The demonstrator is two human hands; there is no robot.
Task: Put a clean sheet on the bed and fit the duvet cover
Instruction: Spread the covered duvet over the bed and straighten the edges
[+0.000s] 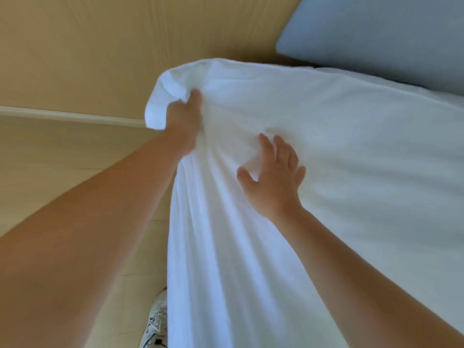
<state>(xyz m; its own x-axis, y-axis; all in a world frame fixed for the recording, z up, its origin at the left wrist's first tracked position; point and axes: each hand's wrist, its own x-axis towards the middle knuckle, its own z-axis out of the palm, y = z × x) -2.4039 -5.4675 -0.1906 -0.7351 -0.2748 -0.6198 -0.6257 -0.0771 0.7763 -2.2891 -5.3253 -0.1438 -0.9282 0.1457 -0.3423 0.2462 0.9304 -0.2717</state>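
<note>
A white sheet (326, 136) covers the bed and hangs down its near side in long folds. At the bed's far left corner my left hand (184, 119) grips a bunched wad of the sheet, thumb on top. My right hand (273, 177) lies flat on the sheet just right of that corner, fingers spread and straight, pressing the fabric. Creases run from the gripped corner down toward me.
A pale blue-grey pillow (376, 33) lies at the head of the bed, upper right. A beige wall (100, 46) with a white baseboard (75, 115) stands behind the corner. Light floor (75, 151) runs along the bed's left, with my white shoe (155, 322) on it.
</note>
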